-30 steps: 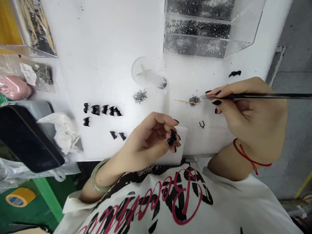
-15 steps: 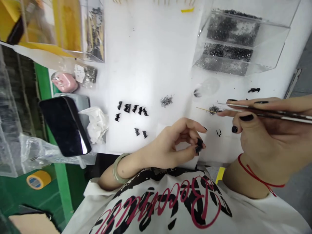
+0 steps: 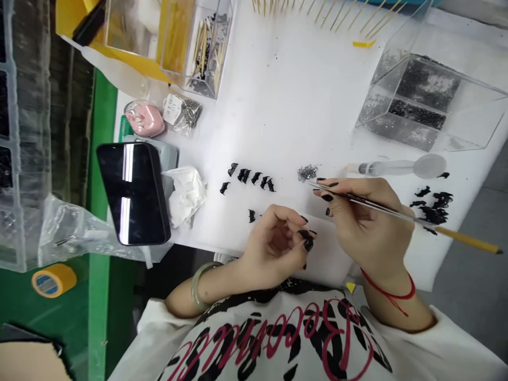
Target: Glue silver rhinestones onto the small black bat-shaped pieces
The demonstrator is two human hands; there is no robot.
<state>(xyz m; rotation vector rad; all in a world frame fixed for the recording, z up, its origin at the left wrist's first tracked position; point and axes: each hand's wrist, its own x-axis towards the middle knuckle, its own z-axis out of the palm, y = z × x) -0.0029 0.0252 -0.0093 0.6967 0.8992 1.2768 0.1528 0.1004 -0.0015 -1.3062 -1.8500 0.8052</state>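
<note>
My right hand (image 3: 369,217) grips a pair of slim metal tweezers (image 3: 349,198). Their points are beside a small pile of tiny dark grey beads (image 3: 307,172) on the white tabletop. A yellow stick (image 3: 468,238) with a dark end sticks out behind this hand, in line with the tweezers. My left hand (image 3: 278,238) is curled, thumb and fingertips pinched together near the front edge. Black nails make it unclear what small dark piece, if any, it holds. Small black curved pieces (image 3: 252,177) lie in a row to its upper left.
A black phone (image 3: 133,193), crumpled tissue (image 3: 186,196) and pink lump (image 3: 144,118) are at left. Clear boxes (image 3: 428,100) with black bits stand at upper right, near a clear plastic tool (image 3: 397,168). A heap of black pieces (image 3: 434,206) lies right. Thin sticks (image 3: 337,13) line the back.
My right hand has moved left with the tweezers, from the right bead pile to the left one. My left hand stays pinched. The view has shifted, showing more of the back.
</note>
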